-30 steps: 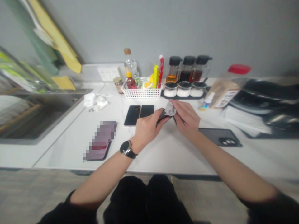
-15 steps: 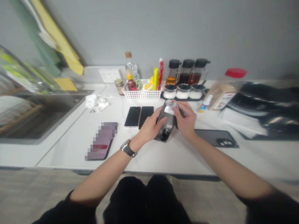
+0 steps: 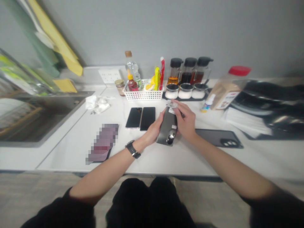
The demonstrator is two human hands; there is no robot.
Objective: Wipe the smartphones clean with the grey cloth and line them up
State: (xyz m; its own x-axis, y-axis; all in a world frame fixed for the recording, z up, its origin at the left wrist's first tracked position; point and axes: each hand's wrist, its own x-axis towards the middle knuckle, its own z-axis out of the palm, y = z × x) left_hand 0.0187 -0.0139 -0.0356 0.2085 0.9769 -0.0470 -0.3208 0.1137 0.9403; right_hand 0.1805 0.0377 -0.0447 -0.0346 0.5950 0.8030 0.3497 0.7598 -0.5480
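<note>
A dark grey phone is tilted above the counter, its back with the camera block facing up and that end towards me. My left hand grips it along its left side. At the far end a crumpled whitish wad, of tissue or thin film, is pinched under the fingers of my right hand, against a white label. Two phones with black screens lie side by side to the left. Right of my hands, a dark phone case with camera cutouts lies partly behind my right forearm.
A partly pixelated purple phone-shaped item lies front left. Crumpled white tissues are near the sink. Along the wall stand a white basket, seasoning jars and a red-lidded container. A small bottle stands right.
My left thumb has come off the phone's back to its side, baring more of the back. My right hand has shifted slightly left and up over the label. The view has shifted a little.
</note>
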